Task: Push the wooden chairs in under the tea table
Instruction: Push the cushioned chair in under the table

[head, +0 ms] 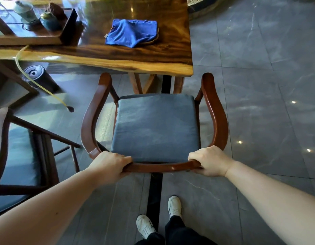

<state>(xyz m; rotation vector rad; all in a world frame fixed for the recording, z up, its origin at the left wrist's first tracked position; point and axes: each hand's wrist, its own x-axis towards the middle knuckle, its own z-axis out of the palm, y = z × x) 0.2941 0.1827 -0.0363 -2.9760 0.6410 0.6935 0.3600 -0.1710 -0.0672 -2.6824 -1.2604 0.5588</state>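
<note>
A reddish wooden chair [217,110] with a curved armrest rail and a grey-blue seat cushion [155,126] stands facing the tea table [117,57], its front just at the table's near edge. My left hand [110,164] and my right hand [208,160] both grip the chair's back rail, one at each end. A second, darker wooden chair [4,138] with a grey cushion stands at the left, out from the table.
On the glossy tabletop lie a folded blue cloth [132,32] and a tea tray with cups and a jar [48,21]. A black bin [38,77] and a yellow hose [36,84] sit under the table at the left. Grey tiled floor extends to the right.
</note>
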